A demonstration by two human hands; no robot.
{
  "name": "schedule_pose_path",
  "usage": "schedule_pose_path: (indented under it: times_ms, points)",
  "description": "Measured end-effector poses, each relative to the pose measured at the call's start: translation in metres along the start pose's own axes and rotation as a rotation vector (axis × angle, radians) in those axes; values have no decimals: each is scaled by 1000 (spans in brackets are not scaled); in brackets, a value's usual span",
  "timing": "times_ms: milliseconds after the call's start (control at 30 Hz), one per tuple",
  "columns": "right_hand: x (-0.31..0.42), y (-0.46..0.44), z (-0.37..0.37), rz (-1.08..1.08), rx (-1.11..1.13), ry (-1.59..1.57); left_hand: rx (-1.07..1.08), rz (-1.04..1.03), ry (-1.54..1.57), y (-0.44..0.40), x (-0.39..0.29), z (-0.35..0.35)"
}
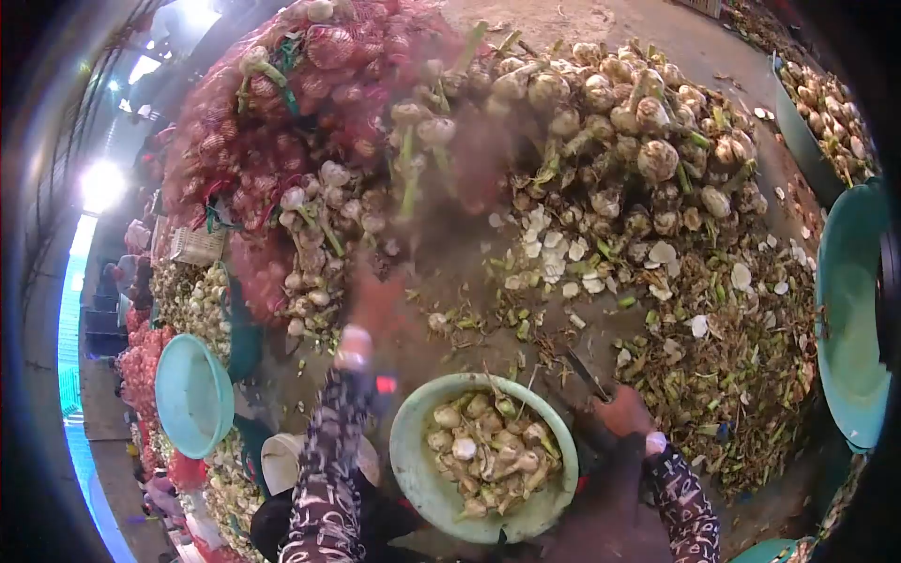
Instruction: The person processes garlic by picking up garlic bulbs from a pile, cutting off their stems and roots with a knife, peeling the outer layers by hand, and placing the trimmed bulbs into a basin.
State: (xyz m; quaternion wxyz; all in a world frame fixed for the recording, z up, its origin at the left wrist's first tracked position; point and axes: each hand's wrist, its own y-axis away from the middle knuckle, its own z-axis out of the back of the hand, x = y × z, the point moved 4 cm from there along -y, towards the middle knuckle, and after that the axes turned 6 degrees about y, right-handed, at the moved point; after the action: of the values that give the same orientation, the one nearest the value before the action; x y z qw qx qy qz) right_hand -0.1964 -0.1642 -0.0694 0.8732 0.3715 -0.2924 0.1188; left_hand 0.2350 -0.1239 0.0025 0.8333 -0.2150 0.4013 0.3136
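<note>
My left hand (375, 305) is stretched forward over the ground, between the loose garlic on the left and the round basin. Its fingers are smeared by motion, so what they hold, if anything, does not show. My right hand (622, 413) is closed on the handle of a knife (586, 375), whose dark narrow blade points forward and left. Between my forearms stands a pale green basin (405, 460) with trimmed garlic bulbs (488, 446) in it. Ahead lies a large heap of garlic bulbs with stalks (648, 113), partly blurred by a brown smudge across the view.
Red mesh sacks of garlic (282, 122) are piled at the far left. Cut stalks and peelings (723, 375) cover the ground at right. A teal basin (194, 394) stands at left, and a large green tub (849, 319) at the right edge. A white bucket (280, 462) is beside my left forearm.
</note>
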Motion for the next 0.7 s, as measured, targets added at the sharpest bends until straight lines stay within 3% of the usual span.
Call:
schedule_pose_path:
  times_ms: [100, 167, 233, 300, 367, 433, 500, 567, 633, 667, 700]
  points:
    - [4, -4, -10, -104, -44, 101, -97, -62, -391, -94, 60, 4]
    - [-1, -12, -20, -141, -45, 188, -67, 6, -635, -100, 38, -6]
    - [-3, -16, -28, -68, 103, 125, -90, 122, -580, -99, 42, -11]
    - [-17, -25, -38, -21, 92, 96, -117, 237, -538, -90, 48, -11]
    - [-19, -23, -40, 32, 85, 59, 146, 139, -22, -65, 69, -25]
    - [-4, -23, -27, 192, -68, 136, 374, 197, 639, -31, 95, -44]
    - [22, -22, -13, 263, -169, 15, 496, 301, 1080, 44, 3, -55]
    - [57, -10, 8, 283, -61, -73, 617, 371, 1127, 92, -20, -66]
    - [96, 9, 30, 330, -129, 37, 740, 436, 1171, 124, -44, -77]
    - [102, 10, 31, 317, -133, 31, 730, 339, 908, 132, -54, -80]
    - [111, 14, 30, 429, -130, 81, 734, 294, 877, 142, -47, -82]
